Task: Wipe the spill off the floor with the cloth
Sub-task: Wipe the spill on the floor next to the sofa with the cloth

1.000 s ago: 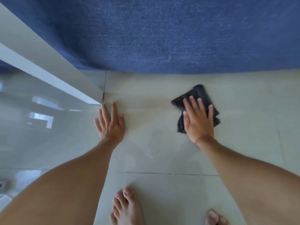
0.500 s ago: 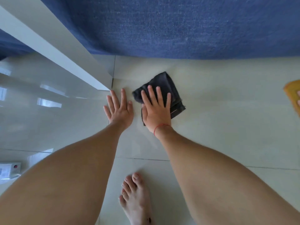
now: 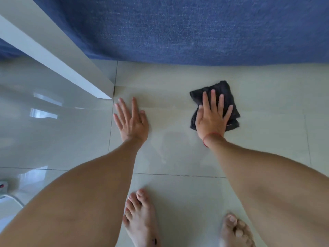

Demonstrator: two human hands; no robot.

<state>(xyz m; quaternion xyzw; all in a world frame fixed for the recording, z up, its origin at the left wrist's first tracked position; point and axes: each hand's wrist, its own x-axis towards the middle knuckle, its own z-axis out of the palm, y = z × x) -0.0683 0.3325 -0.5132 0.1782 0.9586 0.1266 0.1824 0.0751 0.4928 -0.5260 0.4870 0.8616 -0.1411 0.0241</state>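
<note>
A dark grey folded cloth lies on the pale floor tiles, right of centre. My right hand, a red string at its wrist, presses flat on the cloth with fingers spread and covers its lower left part. My left hand rests flat on the bare tile to the left, fingers apart and holding nothing. Between the two hands, a faint wet film with curved edges shows on the tile, and a thin damp streak runs toward the cloth.
A blue fabric surface fills the far side. A white furniture edge slants in from the upper left to just beyond my left hand. My bare feet stand at the near edge. A small white object sits at far left.
My right hand slid the cloth left until it lay beside my left hand, then back out to the right. My left hand stayed planted on the tile.
</note>
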